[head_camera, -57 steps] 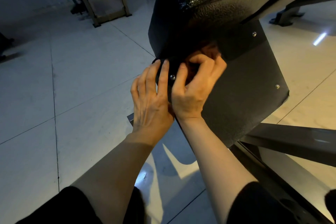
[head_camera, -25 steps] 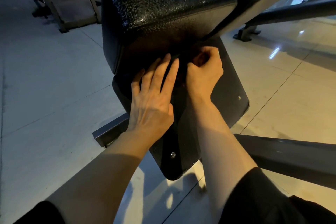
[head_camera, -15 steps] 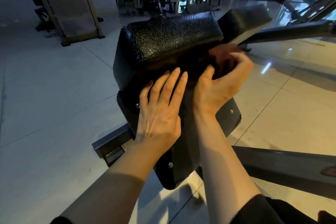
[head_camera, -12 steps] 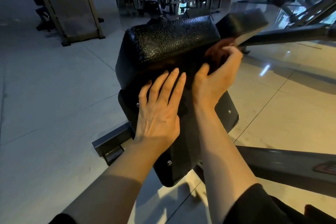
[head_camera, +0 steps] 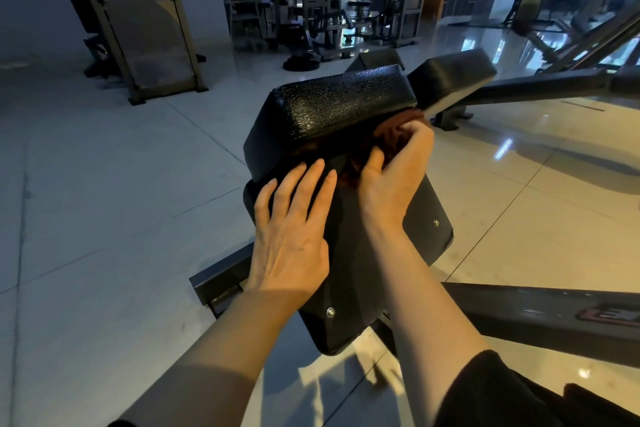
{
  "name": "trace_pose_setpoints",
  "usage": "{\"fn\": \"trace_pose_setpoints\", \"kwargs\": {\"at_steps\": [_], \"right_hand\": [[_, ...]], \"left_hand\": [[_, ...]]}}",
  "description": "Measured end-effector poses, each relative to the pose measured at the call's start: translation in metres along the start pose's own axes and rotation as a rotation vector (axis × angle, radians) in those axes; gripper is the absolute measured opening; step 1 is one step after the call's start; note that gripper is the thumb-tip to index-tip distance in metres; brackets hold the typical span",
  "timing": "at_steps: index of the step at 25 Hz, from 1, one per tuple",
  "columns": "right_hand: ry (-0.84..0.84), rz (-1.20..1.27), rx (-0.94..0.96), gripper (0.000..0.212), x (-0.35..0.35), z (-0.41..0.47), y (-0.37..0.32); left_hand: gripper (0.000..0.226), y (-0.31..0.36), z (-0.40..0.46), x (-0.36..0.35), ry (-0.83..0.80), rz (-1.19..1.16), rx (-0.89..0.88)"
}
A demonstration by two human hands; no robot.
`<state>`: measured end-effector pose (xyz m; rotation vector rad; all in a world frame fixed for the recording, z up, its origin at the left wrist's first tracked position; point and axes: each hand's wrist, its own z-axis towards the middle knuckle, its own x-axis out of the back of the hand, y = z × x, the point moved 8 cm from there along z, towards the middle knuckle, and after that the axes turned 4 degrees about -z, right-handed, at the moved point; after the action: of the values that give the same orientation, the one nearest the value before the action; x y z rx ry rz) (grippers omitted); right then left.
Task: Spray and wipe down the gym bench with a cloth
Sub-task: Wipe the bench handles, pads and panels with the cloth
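From the head view, the left hand [head_camera: 291,236] lies flat with straight fingers on the bench's black backing panel [head_camera: 420,218]. Just beside it, the right hand [head_camera: 394,177] grips a dark brown cloth [head_camera: 391,130] — bunched under the padded bench cushion [head_camera: 332,107], just beyond the fingers.

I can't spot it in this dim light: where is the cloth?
Head view, right of centre: the cloth is bunched in the right hand, tucked under the bench pad edge, beside the left hand.
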<state>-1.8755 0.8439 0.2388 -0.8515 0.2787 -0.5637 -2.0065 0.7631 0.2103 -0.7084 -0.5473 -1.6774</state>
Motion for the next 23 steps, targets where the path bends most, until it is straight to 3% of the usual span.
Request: {"fn": "trace_pose_setpoints", "kwargs": {"at_steps": [3, 7, 11, 15, 19, 23], "right_hand": [[-0.123, -0.017, -0.023, 0.035, -0.017, -0.016, -0.001], [0.023, -0.013, 0.094, 0.032, -0.018, -0.042, -0.017], [-0.152, 0.025, 0.207, 0.022, -0.046, -0.082, -0.046], [0.000, 0.010, 0.341, 0.019, -0.040, -0.097, -0.059], [-0.206, -0.023, 0.331, 0.018, -0.062, -0.114, -0.044], [-0.057, -0.012, 0.449, 0.012, -0.060, -0.109, -0.044]], "left_hand": [[0.086, -0.011, -0.012, 0.000, -0.018, -0.010, 0.021], [0.088, -0.033, -0.025, 0.007, -0.019, 0.004, 0.104], [0.088, -0.056, -0.029, 0.022, 0.034, -0.004, 0.186], [0.082, -0.071, -0.031, 0.018, 0.042, 0.039, 0.239], [0.081, -0.072, -0.037, 0.006, 0.016, 0.045, 0.241], [0.079, -0.074, -0.037, 0.000, 0.023, 0.018, 0.249]]}}
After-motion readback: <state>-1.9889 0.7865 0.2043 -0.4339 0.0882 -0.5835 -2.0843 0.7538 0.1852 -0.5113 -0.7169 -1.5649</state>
